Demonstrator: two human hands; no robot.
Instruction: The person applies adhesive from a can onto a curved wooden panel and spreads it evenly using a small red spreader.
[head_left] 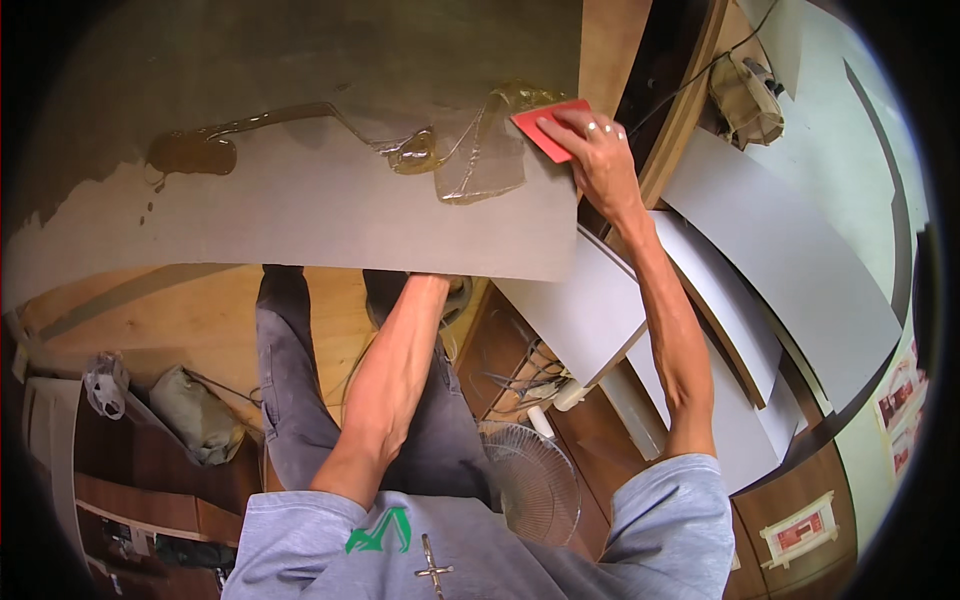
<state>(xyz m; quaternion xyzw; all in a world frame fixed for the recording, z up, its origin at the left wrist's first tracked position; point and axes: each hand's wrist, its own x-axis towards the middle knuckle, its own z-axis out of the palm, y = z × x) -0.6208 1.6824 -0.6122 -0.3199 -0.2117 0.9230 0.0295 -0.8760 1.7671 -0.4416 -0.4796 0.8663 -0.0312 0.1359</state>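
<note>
A wide grey panel [330, 220] lies in front of me, its far part coated dark and wet. Amber, glue-like liquid [195, 155] pools on it at the left and runs in a thin trail toward the right. Closed around a flat red spreader [545, 135], my right hand [605, 165] is at the panel's right side. The spreader's edge is beside a glossy smear of the liquid. My left forearm [395, 370] reaches under the panel's near edge, which hides my left hand and its fingers.
Several loose grey boards [790, 250] lean and overlap at the right. A tan pouch [745, 105] with a black cable is beyond them. Near my legs are a round clear ribbed cover [530, 485] and tangled wires [525, 375]. A full sack [197, 415] is at the left.
</note>
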